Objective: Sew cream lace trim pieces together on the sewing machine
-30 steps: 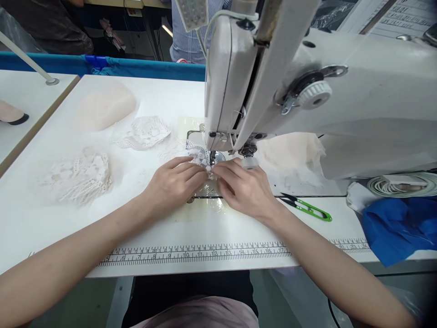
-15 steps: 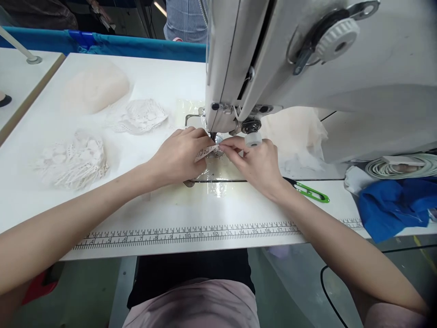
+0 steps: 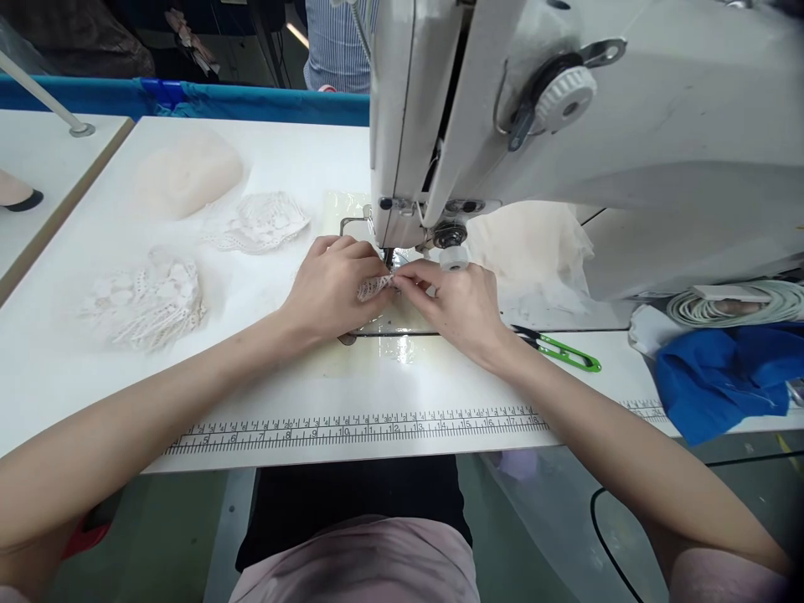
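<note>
Both hands are at the needle area of a white sewing machine (image 3: 408, 109). Between them is a small piece of white lace (image 3: 373, 288). My left hand (image 3: 332, 285) is closed around the lace, thumb and fingers curled over it beside the presser foot (image 3: 389, 256). My right hand (image 3: 461, 301) pinches the lace's right end with thumb and forefinger, just in front of the foot. The fingers hide much of the lace. Left of my hands lie two bunched white lace pieces, the nearer lace bundle (image 3: 147, 301) and the farther lace bundle (image 3: 267, 222).
Green thread snips (image 3: 569, 353) lie right of my right forearm. Sheer pale fabric (image 3: 528, 247) sits under the machine arm, more sheer fabric (image 3: 194, 172) at the back left. Blue cloth (image 3: 722, 377) and coiled cord (image 3: 734, 303) are at right. A printed ruler (image 3: 352, 431) runs along the front edge.
The view has shifted slightly. The lace between my hands now shows its patterned face more and looks more bunched, and my right fingertips sit closer to my left hand.
</note>
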A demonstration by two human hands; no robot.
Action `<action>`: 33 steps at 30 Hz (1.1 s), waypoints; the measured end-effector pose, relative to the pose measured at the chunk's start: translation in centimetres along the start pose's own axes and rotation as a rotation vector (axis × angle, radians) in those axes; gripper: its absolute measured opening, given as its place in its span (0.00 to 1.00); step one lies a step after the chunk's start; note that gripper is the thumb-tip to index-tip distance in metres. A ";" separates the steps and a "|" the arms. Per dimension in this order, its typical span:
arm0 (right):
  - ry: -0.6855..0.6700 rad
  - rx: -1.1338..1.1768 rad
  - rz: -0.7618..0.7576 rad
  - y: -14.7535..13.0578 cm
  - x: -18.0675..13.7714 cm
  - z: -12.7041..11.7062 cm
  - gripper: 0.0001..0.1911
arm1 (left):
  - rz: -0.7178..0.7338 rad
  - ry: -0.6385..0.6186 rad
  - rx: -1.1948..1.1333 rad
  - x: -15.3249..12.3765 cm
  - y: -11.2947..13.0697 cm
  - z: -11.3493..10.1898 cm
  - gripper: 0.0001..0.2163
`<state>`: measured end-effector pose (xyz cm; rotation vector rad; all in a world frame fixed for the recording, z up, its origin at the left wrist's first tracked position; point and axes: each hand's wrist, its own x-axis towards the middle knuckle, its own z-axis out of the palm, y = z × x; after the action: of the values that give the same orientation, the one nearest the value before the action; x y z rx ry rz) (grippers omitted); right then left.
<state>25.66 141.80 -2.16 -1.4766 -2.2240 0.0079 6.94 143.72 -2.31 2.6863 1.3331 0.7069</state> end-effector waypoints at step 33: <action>0.081 -0.169 -0.499 0.3 -1.9 -0.2 0.09 | 0.366 0.097 0.325 -3.4 0.6 -0.2 0.10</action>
<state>26.61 140.25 -2.75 -0.9408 -2.5110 -0.3999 5.53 140.72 -3.21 3.2478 1.0607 0.7088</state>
